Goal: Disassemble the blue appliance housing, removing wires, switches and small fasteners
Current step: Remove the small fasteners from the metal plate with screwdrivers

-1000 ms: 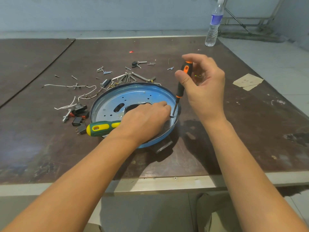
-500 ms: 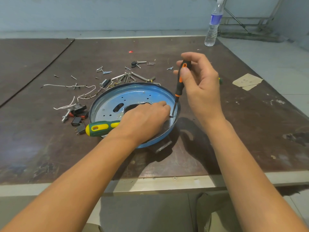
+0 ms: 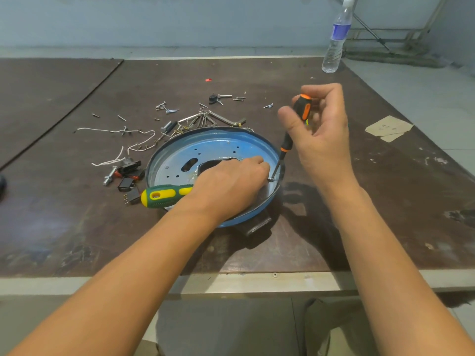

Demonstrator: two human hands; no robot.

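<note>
Blue housing (image 3: 221,147) looks mostly stripped: wires (image 3: 138,147), switches (image 3: 128,185) and screws (image 3: 167,109) lie alongside. Right hand (image 3: 321,129) pinches orange screwdriver (image 3: 300,109) on rim screw (image 3: 271,179); left hand (image 3: 228,186) grips green screwdriver (image 3: 164,195).

The one camera sits on the person's head and looks forward and down, close over the brown table (image 3: 64,214), with the far wall (image 3: 180,21) up top.

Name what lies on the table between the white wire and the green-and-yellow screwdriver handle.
In the head view, a cluster of small black switches and a silver bolt lies between the white wire and the screwdriver handle.
</note>
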